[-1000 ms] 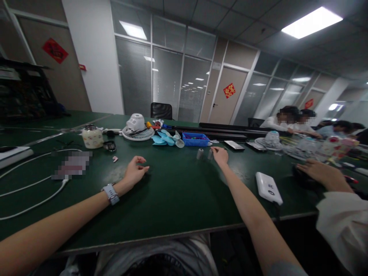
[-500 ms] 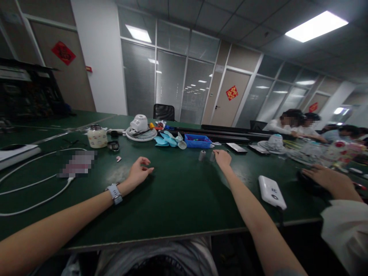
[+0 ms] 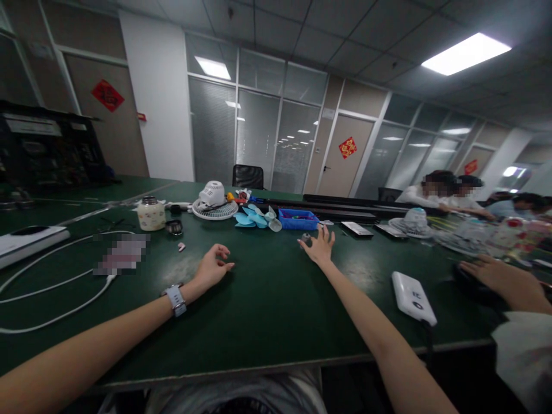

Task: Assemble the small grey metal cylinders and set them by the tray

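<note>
On the green table (image 3: 259, 322), just in front of the blue tray (image 3: 297, 224), a small grey cylinder (image 3: 306, 236) (partly hidden; contact unclear) shows at the right hand (image 3: 319, 247), digits spread. Left hand (image 3: 212, 268) half-curled, thumb and fingertips apart.

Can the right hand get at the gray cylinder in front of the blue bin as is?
Looks like yes: the right hand is open beside the gray cylinder, thumb and fingers spread, with nothing visible between. Whether they already touch is unclear.
</note>
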{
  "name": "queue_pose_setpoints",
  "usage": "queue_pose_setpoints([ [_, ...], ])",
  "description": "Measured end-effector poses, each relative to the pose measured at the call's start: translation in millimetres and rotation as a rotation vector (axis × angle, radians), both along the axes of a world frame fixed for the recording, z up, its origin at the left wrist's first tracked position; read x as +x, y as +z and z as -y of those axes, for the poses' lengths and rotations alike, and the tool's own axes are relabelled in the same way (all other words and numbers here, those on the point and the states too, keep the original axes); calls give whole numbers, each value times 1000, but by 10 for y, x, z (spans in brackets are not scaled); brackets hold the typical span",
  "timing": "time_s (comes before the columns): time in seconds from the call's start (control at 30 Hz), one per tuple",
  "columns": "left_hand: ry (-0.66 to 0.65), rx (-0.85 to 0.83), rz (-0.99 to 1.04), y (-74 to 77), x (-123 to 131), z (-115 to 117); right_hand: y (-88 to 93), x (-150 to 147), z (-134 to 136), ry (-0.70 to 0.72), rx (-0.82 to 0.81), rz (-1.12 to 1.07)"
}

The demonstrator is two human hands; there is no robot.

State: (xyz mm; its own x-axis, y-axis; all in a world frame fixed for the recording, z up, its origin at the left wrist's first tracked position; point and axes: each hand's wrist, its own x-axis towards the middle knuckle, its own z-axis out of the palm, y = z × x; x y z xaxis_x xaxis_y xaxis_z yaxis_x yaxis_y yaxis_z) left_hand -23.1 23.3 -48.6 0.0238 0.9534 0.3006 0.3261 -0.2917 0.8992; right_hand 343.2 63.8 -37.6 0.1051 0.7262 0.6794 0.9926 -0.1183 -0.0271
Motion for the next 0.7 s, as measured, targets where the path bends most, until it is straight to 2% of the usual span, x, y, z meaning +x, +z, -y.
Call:
queue_pose_setpoints([
  [0.17,0,11,-20,-28,1,-29,-26,-66,2,35,3,-134],
  [0.3,-29,11,-7,0,6,11,-2,-206,234,185,18,-135],
  [0.5,-203,130,-71,180,87,221,70,-739,720,524,-92,-154],
  [0.7,-277,277,-207,376,295,519,80,-1272,921,690,-132,-145],
])
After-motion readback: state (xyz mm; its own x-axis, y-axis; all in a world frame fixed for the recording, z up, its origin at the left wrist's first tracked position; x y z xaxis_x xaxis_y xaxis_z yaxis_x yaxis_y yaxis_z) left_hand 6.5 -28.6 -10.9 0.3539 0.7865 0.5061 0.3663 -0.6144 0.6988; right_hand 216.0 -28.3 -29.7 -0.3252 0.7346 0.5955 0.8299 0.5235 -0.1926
